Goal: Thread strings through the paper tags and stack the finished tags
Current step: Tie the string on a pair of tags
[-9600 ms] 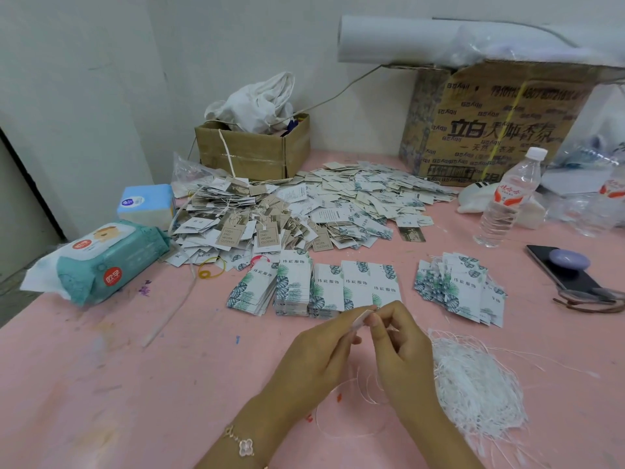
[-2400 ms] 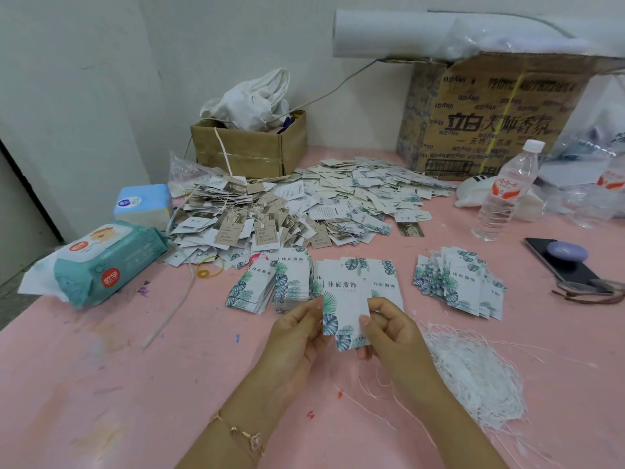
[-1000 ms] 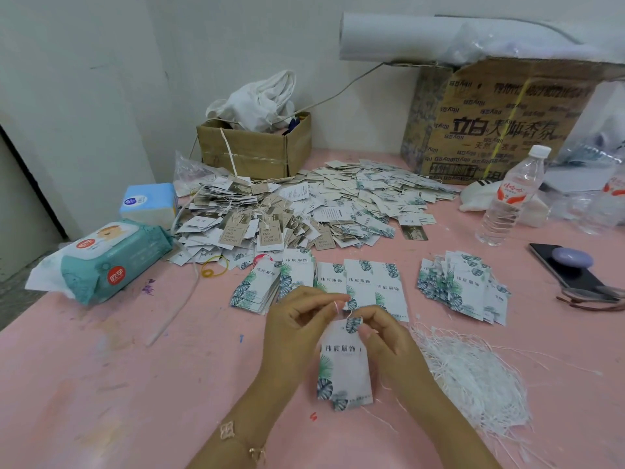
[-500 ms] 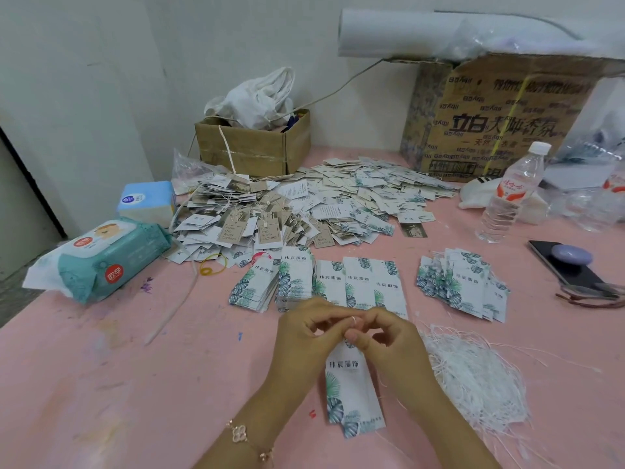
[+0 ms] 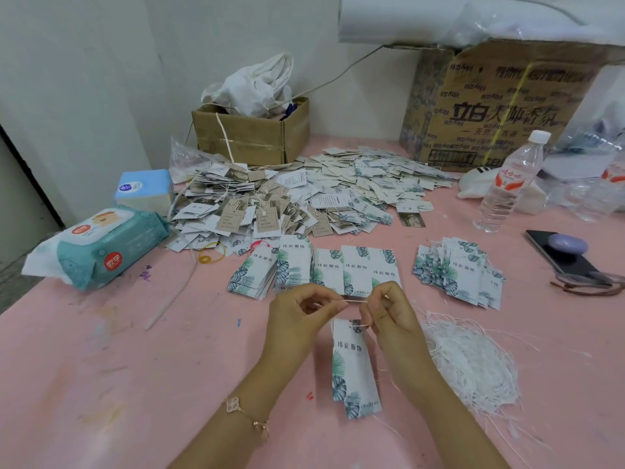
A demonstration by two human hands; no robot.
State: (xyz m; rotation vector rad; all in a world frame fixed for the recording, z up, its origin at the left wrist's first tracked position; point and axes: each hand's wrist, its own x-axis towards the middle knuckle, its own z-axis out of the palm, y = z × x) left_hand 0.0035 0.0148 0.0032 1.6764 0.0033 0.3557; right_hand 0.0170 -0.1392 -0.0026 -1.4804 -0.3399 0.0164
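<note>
Filling most of the view: flat pink tabletop. Back right, a large printed brown cardboard carton; back centre, a small open brown cardboard box stuffed with white cloth. In front of both, a wide loose heap of beige and white strung paper tags. Left edge: teal soft pack of wet wipes. Right side: clear plastic water bottle with white cap, upright.

Mid-table, a row of stacked white leaf-print paper tags; a fanned pile of the same tags sits apart to its right. Near right: tangled mass of white strings.

Left hand and right hand are raised just in front of the row. Each pinches one end of a short white string between thumb and forefinger, pulled taut between them. The string loops down through the top of two overlapped leaf-print tags below the right hand, between the wrists. Can't tell whether those tags hang free or touch the table.
</note>
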